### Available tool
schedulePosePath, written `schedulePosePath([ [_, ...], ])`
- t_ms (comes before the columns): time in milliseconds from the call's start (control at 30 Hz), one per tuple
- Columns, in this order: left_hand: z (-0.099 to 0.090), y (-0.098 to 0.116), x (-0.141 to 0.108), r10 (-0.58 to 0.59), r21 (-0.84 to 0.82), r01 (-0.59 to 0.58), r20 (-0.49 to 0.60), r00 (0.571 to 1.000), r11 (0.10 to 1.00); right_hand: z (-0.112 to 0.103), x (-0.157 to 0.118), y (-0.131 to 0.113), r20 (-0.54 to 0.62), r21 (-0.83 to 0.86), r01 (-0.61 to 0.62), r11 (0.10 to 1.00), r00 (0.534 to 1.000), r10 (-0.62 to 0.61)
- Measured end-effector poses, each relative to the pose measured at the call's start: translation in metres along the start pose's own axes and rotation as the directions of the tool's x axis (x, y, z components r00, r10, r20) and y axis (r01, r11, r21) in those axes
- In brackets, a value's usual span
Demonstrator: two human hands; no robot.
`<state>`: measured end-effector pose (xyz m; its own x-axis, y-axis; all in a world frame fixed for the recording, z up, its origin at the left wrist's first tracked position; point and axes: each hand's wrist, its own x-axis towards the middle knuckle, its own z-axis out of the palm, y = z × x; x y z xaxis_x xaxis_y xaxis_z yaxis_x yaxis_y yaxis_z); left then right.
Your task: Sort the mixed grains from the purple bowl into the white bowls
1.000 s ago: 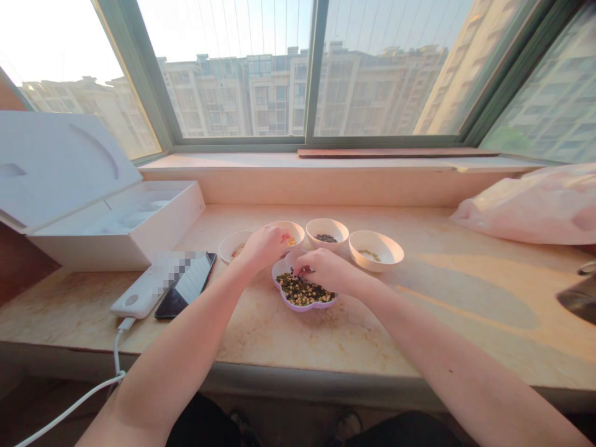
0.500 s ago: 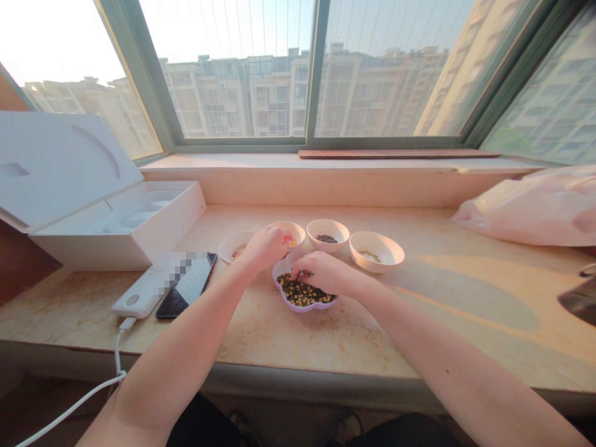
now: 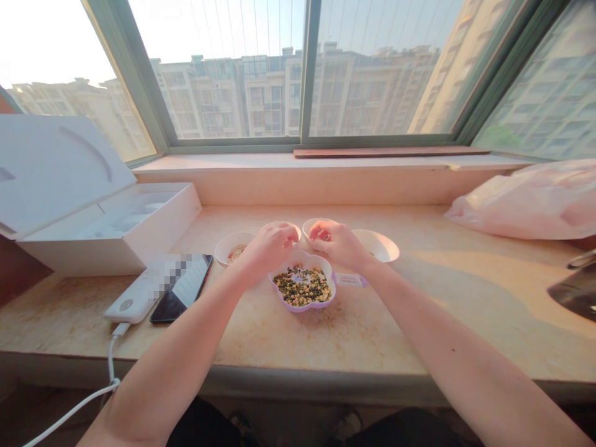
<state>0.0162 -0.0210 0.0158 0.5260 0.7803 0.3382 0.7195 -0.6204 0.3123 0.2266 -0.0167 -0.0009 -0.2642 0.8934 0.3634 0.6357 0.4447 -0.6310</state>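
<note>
A purple flower-shaped bowl point(image 3: 311, 307) stands in front of me, full of mixed dark and pale beans or seeds. Behind it, my left hand point(image 3: 274, 244) hangs over the rear left white bowl point(image 3: 297, 231), its fingers curled down and their tips mostly hidden. My right hand point(image 3: 339, 243) is at the rear right white bowl point(image 3: 311, 224), fingers pinched together. Small dark bits show by its fingertips, too small to name. A white bowl point(image 3: 220, 249) with reddish and pale bits is on the left. Another white bowl point(image 3: 387, 246) sits partly behind my right wrist.
A purple-edged tab with a label point(image 3: 350, 280) lies right of the purple bowl. On the left are an open white box point(image 3: 158, 226), a white power bank point(image 3: 135, 298) with a cable, and a phone point(image 3: 184, 292). A pinkish plastic bag point(image 3: 526, 202) rests at the right.
My right hand has lifted out of the purple bowl and moved back to the rear right white bowl. My left hand has shifted slightly. More of the beans now shows.
</note>
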Motion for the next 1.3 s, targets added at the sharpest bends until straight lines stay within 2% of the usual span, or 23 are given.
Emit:
schedulePosePath([
  [67, 0.001, 0.004, -0.002, 0.055, -0.004, -0.055, 0.120, 0.991, 0.998, -0.006, 0.002, 0.006, -0.099, -0.059, -0.066, 0.996, 0.993, 0.060],
  [167, 0.004, 0.008, -0.006, 0.135, -0.022, -0.135, 0.324, 0.936, 0.991, -0.008, 0.005, 0.013, -0.177, -0.141, -0.132, 0.981, 0.979, 0.106],
  [233, 0.007, 0.010, -0.008, 0.203, -0.038, -0.205, 0.402, 0.893, 0.978, -0.008, 0.005, 0.017, -0.186, -0.190, -0.148, 0.971, 0.976, 0.113],
  [300, 0.011, 0.011, -0.008, 0.257, -0.043, -0.265, 0.435, 0.863, 0.963, -0.006, 0.005, 0.019, -0.183, -0.231, -0.171, 0.958, 0.974, 0.130],
  [367, 0.015, 0.011, -0.008, 0.261, -0.031, -0.277, 0.449, 0.854, 0.960, -0.006, 0.005, 0.018, -0.188, -0.256, -0.194, 0.947, 0.971, 0.148],
  [533, 0.021, 0.008, -0.006, 0.207, 0.000, -0.231, 0.440, 0.874, 0.973, -0.005, 0.002, 0.014, -0.185, -0.291, -0.196, 0.937, 0.972, 0.146],
  [733, 0.026, 0.007, -0.005, 0.216, 0.031, -0.253, 0.426, 0.878, 0.967, -0.006, 0.001, 0.012, -0.165, -0.325, -0.190, 0.927, 0.976, 0.142],
  [967, 0.034, 0.011, -0.005, 0.235, 0.037, -0.264, 0.346, 0.908, 0.964, -0.007, 0.000, 0.012, -0.171, -0.299, -0.160, 0.941, 0.979, 0.112],
  [1300, 0.038, 0.010, -0.002, 0.276, 0.079, -0.321, 0.345, 0.897, 0.944, -0.008, -0.001, 0.011, -0.150, -0.295, -0.121, 0.948, 0.986, 0.080],
])
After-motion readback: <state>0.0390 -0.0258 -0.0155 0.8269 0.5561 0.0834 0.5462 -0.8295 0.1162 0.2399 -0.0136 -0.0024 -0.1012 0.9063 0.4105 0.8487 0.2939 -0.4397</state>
